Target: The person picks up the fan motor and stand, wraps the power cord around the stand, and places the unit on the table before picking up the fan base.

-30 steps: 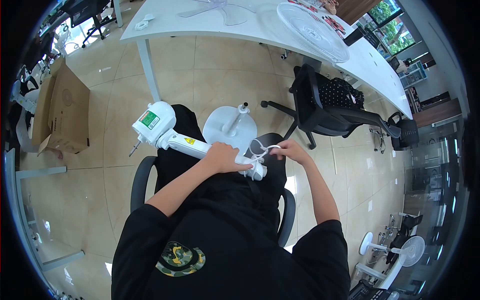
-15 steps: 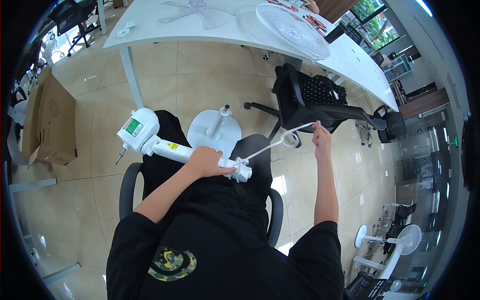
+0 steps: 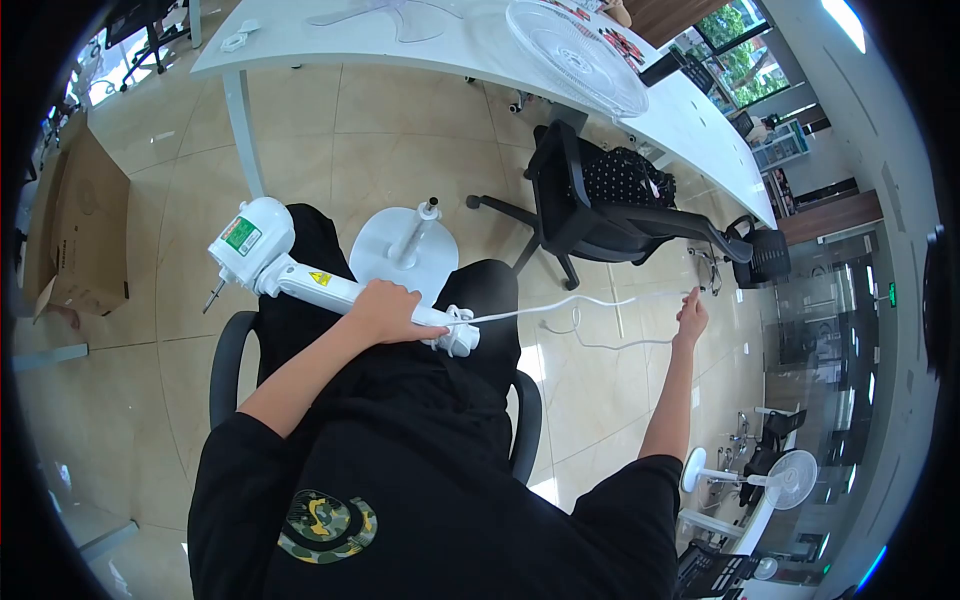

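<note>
Across my lap lies a white fan motor unit [image 3: 318,285] with its neck. Its motor head points left, with a metal shaft and a green label. My left hand [image 3: 385,312] is wrapped round the neck near its lower end. A white power cord [image 3: 560,304] runs from that end to the right. My right hand [image 3: 692,318], fingers pinched, holds the cord out at arm's length, and a loose loop hangs below it. On the floor ahead of my knees stands a round white fan base [image 3: 405,252] with a short upright tube.
A white table [image 3: 300,45] ahead carries clear fan blades [image 3: 400,15] and a fan grille [image 3: 575,58]. A black office chair [image 3: 570,205] stands right of the base. At left is a cardboard box [image 3: 90,220]. An assembled fan [image 3: 790,480] stands at lower right.
My right hand has moved outward to the right and slightly down, drawing the cord out longer and straighter. My left hand keeps its hold on the neck. The whole view has shifted slightly.
</note>
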The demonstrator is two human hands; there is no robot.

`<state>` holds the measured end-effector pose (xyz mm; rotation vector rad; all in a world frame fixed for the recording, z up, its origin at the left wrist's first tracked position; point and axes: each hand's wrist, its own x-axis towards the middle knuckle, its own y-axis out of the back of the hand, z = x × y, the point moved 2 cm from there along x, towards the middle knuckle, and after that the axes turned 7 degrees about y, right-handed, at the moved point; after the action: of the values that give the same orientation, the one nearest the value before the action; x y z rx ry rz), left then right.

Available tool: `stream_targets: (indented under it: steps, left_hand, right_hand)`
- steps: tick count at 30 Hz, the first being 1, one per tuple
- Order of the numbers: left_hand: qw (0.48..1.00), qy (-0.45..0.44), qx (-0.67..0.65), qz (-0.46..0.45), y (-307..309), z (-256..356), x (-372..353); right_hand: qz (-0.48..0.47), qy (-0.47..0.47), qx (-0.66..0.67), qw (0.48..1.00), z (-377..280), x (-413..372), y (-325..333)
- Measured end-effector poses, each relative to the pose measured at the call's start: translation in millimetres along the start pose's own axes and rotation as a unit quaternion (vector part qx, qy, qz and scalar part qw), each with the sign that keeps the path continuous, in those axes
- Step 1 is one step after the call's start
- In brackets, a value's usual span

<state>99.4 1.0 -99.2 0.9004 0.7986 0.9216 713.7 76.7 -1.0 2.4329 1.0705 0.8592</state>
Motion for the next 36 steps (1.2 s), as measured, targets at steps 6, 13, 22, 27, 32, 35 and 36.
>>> stream_targets:
  steps: [6, 13, 22, 27, 32, 35, 36]
  left_hand:
    - [1.0, -0.004, 0.0, -0.013, 5, 4, -5]
    - [0.999, -0.007, -0.011, 0.031, -6, -2, -4]
    - [1.0, -0.002, 0.001, 0.005, 4, -6, -5]
    - [0.996, -0.083, -0.017, 0.029, 15, -11, -12]
    - [0.994, -0.07, -0.061, 0.048, 16, -15, -14]
    - [0.993, -0.064, -0.067, 0.071, 15, -19, -13]
    - [0.993, -0.055, -0.07, 0.074, 17, -21, -13]
  right_hand:
    - [-0.15, 0.035, 0.007, 0.988, 27, 2, -89]
    - [-0.49, 0.294, 0.024, 0.82, -98, -193, -216]
    - [-0.373, 0.288, 0.105, 0.876, -114, -300, -230]
    - [-0.394, 0.29, 0.13, 0.863, -124, -272, -258]
    - [-0.494, 0.169, 0.118, 0.845, -118, -293, -304]
    - [-0.538, 0.138, 0.104, 0.825, -127, -307, -301]
    - [-0.527, 0.292, 0.083, 0.793, -115, -308, -306]
